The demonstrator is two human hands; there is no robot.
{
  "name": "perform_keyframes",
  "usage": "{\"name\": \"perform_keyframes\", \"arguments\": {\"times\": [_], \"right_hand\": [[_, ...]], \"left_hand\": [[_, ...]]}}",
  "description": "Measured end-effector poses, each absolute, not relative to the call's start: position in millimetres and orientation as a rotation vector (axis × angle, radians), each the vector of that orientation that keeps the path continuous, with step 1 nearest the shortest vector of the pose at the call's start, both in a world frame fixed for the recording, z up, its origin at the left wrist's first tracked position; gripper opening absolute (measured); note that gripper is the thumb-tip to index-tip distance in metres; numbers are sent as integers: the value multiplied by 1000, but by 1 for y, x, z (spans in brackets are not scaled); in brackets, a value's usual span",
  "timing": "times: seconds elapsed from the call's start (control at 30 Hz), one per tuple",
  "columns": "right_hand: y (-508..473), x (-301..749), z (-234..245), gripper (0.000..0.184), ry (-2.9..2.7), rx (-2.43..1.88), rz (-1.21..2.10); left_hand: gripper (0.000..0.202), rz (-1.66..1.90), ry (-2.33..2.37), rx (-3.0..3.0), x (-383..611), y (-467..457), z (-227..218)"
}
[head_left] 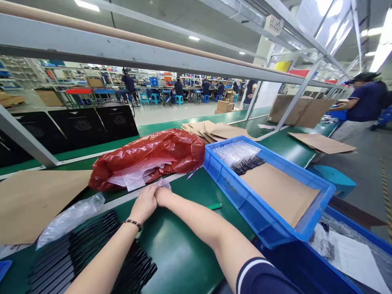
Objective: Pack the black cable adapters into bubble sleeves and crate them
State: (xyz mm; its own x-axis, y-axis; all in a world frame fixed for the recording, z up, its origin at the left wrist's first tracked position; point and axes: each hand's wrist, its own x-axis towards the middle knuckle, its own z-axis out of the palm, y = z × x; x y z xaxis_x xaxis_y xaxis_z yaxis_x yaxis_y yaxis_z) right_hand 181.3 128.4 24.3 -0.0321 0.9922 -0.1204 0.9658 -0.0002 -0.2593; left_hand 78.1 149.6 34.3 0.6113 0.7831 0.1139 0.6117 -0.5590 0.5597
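Observation:
My left hand and my right hand meet on the green bench top, fingers curled together around a small clear plastic bag at the edge of a red plastic sack. Clear bags spill from the sack's mouth. Under my left forearm lies a row of black flat parts. A crumpled clear bag lies to the left of them. What the fingers hold inside the small bag is hidden.
A blue crate on the right holds a cardboard sheet and bagged black parts. A cardboard sheet lies at the left. A green pen rests near the crate. A person in dark blue stands at the far right.

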Motion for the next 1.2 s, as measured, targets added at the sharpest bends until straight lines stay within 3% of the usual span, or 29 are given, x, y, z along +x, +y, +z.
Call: {"name": "perform_keyframes", "arguments": {"times": [0.13,0.33,1.2], "right_hand": [[116,182,22,32,-2198,-2127,369],[106,176,23,31,-2256,-2124,306],[107,186,23,28,-2039,-1970,406]], "left_hand": [[34,223,1089,2573,69,152,20],[30,146,1261,2456,68,158,7],[33,276,1426,1505,84,152,5]]}}
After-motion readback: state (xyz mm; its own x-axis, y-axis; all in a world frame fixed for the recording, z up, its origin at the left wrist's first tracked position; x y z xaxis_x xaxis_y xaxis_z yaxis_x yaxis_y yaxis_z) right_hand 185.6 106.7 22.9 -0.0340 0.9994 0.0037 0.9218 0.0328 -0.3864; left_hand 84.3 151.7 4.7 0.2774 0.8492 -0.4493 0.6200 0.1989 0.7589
